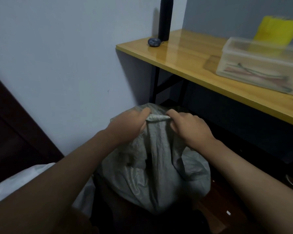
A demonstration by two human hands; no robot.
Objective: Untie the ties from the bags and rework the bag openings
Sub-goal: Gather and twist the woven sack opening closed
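Your left hand (128,125) and right hand (191,127) both gripped the grey bag (152,166) on the floor, fingers curled around what seemed its rolled opening (157,117), beside the wooden table (184,53).

Readable text: none.
Labels or brands: none legible on the clear box (259,65), the dark bottle (165,19) or the grey bag (152,169).

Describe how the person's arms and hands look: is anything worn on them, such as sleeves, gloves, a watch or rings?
Both forearms are bare for as far as the picture shows; no sleeve edge comes into view. The left hand and the right hand wear no gloves. No watch, bracelet or band shows at either wrist, and no ring is visible on the fingers that can be seen. The picture is dim and slightly blurred.
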